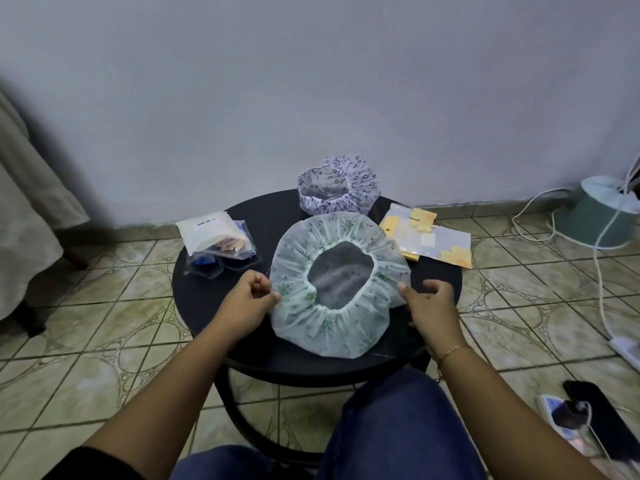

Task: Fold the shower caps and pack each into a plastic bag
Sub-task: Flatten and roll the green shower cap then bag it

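A white shower cap with green print lies spread out, opening up, on the round black table. My left hand pinches its left edge and my right hand pinches its right edge. A second cap, white with purple print, stands puffed up at the table's far side. Plastic bags with yellow patches lie flat at the table's right edge. A pile of packed bags sits at the left.
A wall stands close behind the table. On the tiled floor at the right are a teal fan base, white cables and a power strip with a dark phone. My knees in blue jeans are under the table's front edge.
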Motion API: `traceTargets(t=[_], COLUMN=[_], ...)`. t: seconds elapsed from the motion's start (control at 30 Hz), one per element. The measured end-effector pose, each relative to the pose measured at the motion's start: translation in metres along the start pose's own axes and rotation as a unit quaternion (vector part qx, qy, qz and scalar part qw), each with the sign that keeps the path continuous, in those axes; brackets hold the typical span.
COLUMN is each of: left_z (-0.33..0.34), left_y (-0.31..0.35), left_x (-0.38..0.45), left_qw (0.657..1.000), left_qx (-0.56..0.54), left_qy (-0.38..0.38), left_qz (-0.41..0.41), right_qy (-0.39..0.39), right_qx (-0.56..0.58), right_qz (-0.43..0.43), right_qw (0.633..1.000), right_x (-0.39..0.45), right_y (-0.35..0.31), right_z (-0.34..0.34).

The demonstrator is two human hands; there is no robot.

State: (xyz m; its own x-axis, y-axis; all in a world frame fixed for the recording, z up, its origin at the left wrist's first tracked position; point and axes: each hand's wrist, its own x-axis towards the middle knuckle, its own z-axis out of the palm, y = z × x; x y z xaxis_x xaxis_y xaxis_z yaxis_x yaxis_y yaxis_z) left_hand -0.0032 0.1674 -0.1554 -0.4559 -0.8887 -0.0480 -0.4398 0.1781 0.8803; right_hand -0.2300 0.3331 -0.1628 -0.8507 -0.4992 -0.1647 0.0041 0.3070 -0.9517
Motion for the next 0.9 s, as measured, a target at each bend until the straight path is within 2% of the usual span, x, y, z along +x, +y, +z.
traceTargets(t=[0.07,0.13,0.27,0.47,0.67,0.8,0.9], left_z=[0.004,0.009,0.013,0.006,0.009,0.021,0.024], left_y=[-0.002,-0.001,0.002,-0.004,-0.001,0.0,-0.002], left_x=[-0.002,-0.005,-0.007,-0.002,-0.002,-0.007,-0.011], left_qw=[0.999,0.997,0.999,0.987,0.957,0.944,0.942], left_qx=[0.024,0.035,0.009,-0.147,-0.258,-0.303,-0.312], left_qy=[-0.035,-0.057,-0.025,0.024,-0.049,-0.028,-0.001], left_qz=[0.023,0.04,0.029,-0.056,-0.125,-0.13,-0.124], right_qy=[-0.01,-0.054,-0.082,-0.025,-0.009,-0.081,-0.145], right_qx=[-0.054,-0.09,-0.136,-0.059,0.071,0.068,0.011], right_qz=[-0.026,-0.05,-0.059,-0.013,0.013,0.031,0.059], right_qw=[0.998,0.993,0.986,0.998,0.997,0.994,0.988], right_x=[-0.008,-0.015,-0.018,0.0,0.01,-0.004,-0.011], right_y=[-0.003,-0.003,-0.003,-0.005,0.0,-0.006,-0.009], right_z=[-0.001,-0.001,0.004,-0.011,-0.023,-0.021,-0.016])
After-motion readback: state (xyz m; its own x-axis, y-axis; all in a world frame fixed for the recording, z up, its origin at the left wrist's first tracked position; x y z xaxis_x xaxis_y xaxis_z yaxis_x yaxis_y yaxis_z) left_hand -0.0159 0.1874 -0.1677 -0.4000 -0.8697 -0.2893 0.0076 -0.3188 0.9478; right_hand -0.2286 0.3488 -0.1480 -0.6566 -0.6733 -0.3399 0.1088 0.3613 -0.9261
